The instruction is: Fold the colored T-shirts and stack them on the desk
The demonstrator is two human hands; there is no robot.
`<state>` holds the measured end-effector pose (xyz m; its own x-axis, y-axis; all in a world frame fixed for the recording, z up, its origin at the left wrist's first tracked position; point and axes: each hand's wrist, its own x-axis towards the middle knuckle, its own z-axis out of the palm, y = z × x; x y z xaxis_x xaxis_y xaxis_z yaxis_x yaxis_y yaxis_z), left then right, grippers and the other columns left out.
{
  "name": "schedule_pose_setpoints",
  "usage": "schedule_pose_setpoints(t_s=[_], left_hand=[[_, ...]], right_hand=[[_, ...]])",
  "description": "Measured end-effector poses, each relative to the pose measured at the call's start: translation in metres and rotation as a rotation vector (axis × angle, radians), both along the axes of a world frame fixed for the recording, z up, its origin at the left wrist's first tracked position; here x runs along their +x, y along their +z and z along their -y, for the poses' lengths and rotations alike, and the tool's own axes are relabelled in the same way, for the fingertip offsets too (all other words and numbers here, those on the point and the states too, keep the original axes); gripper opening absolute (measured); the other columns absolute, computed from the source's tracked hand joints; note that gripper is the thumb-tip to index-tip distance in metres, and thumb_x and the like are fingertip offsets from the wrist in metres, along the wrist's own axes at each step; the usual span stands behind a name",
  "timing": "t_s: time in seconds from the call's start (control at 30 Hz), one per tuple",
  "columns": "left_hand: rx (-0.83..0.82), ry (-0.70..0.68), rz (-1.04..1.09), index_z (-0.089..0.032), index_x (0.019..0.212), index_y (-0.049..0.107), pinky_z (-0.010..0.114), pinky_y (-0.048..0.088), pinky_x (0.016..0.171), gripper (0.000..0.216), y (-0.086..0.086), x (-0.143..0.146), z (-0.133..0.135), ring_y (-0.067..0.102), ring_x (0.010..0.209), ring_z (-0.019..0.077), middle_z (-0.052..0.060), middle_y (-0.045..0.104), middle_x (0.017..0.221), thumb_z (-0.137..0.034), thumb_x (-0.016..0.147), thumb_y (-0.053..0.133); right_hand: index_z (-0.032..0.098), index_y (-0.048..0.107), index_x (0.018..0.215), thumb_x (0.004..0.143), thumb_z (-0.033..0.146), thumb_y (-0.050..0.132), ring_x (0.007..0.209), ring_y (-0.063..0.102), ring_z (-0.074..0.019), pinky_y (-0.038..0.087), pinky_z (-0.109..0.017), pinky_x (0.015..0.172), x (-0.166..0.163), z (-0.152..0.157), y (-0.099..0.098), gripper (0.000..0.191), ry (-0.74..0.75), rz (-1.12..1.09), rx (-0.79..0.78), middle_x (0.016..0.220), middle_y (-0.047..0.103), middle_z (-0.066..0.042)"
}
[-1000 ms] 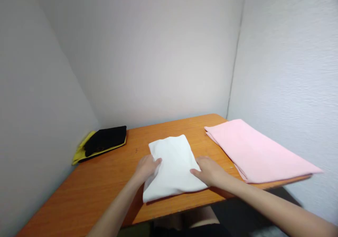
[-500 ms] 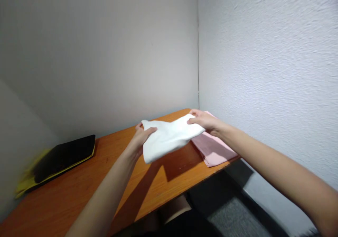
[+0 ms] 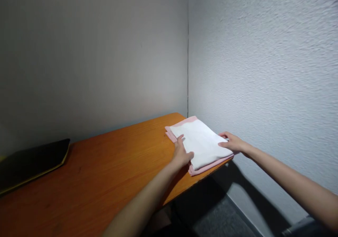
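In the head view, the white cloth lies on the pink cloth at the desk's right end. Our left hand, fingers parted, touches the white cloth's left edge; whether our right hand grips the right edge, we cannot tell.

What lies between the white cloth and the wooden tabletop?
The pink cloth: in the head view, its edges show beyond the white cloth at the far, left and near sides, on the wooden tabletop.
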<state>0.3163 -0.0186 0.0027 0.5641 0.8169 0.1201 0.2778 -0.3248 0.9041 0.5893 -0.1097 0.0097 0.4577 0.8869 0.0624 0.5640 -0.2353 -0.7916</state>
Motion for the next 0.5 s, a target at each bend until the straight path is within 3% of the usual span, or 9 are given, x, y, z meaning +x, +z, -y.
schedule_pose_setpoints(t_s=[0.1,0.2,0.33,0.5], left_hand=[[0.077,-0.029,-0.134,-0.017,0.135,0.039,0.034,0.038,0.106,0.07,-0.008,-0.001,0.002,0.046,0.121,0.0258,0.014,0.037,0.131,-0.012,0.069,0.063],[0.039,0.0,-0.173,-0.015,0.128,0.048,0.034,0.044,0.099,0.063,-0.002,0.0,0.002,0.051,0.113,0.0263,0.013,0.04,0.124,-0.014,0.067,0.063],[0.036,-0.013,-0.185,-0.015,0.135,0.043,0.037,0.042,0.103,0.072,-0.003,0.005,0.011,0.05,0.117,0.0293,0.014,0.036,0.128,-0.017,0.067,0.063],[0.039,-0.102,-0.175,-0.01,0.141,0.036,0.045,0.04,0.107,0.077,-0.008,-0.005,0.034,0.047,0.123,0.0353,0.019,0.031,0.136,-0.03,0.071,0.062]], right_hand=[[0.01,0.051,0.124,0.07,0.021,0.061,0.087,0.063,-0.0213,0.05,-0.028,0.075,0.008,-0.004,-0.017,0.056,0.011,0.086,-0.026,0.112,0.062,-0.014],[0.009,0.049,0.129,0.071,0.016,0.057,0.088,0.063,-0.023,0.049,-0.032,0.08,0.006,-0.009,-0.006,0.059,0.034,0.307,-0.128,0.113,0.061,-0.015],[0.015,0.056,0.127,0.081,0.034,0.056,0.114,0.052,-0.0368,0.039,-0.05,0.098,-0.02,-0.031,0.011,0.049,0.032,0.778,-0.11,0.124,0.056,-0.018],[0.028,0.051,0.137,0.092,0.053,0.037,0.136,0.031,-0.039,0.027,-0.06,0.106,-0.081,-0.064,-0.006,0.053,0.236,0.77,0.105,0.147,0.04,-0.009]])
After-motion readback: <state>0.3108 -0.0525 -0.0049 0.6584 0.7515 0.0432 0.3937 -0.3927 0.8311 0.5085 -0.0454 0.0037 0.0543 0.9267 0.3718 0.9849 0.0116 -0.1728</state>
